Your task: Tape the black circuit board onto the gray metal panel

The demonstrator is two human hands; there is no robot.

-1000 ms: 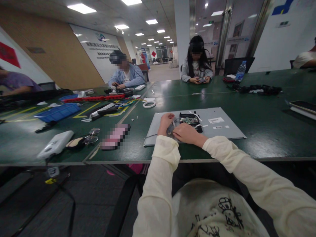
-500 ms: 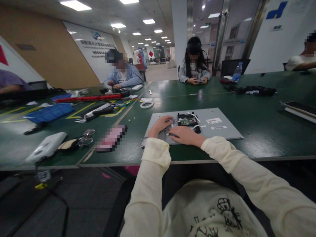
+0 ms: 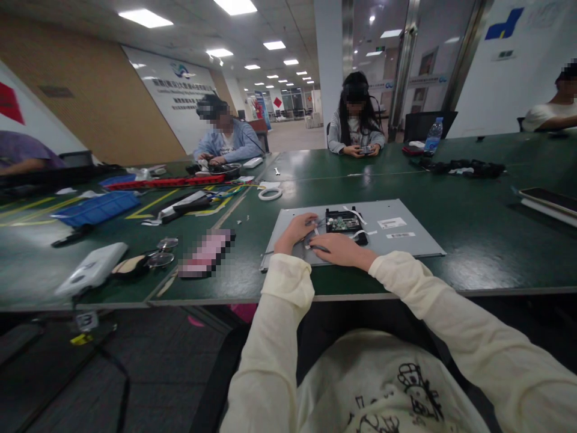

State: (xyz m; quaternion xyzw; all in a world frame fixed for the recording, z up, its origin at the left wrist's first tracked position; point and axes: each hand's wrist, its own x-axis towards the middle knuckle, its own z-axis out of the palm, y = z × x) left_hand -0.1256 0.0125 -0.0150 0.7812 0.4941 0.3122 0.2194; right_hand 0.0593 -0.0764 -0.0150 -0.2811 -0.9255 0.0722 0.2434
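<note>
A grey flat panel lies face down on the green table in front of me. A small black circuit board with white ribbon cables sits on its middle. My left hand rests on the panel just left of the board, fingers curled around a thin cable. My right hand lies beside it, fingers pressed together on the same cable near the board's front corner.
Left of the panel lie a pink blurred object, a white device, round lenses, a blue tray and a tape roll. People sit at the far side; a water bottle stands there.
Both hands have stayed on the panel by the circuit board, shifting slightly; my left hand has drawn back toward me and lowered onto the panel. The view has shifted a little.
</note>
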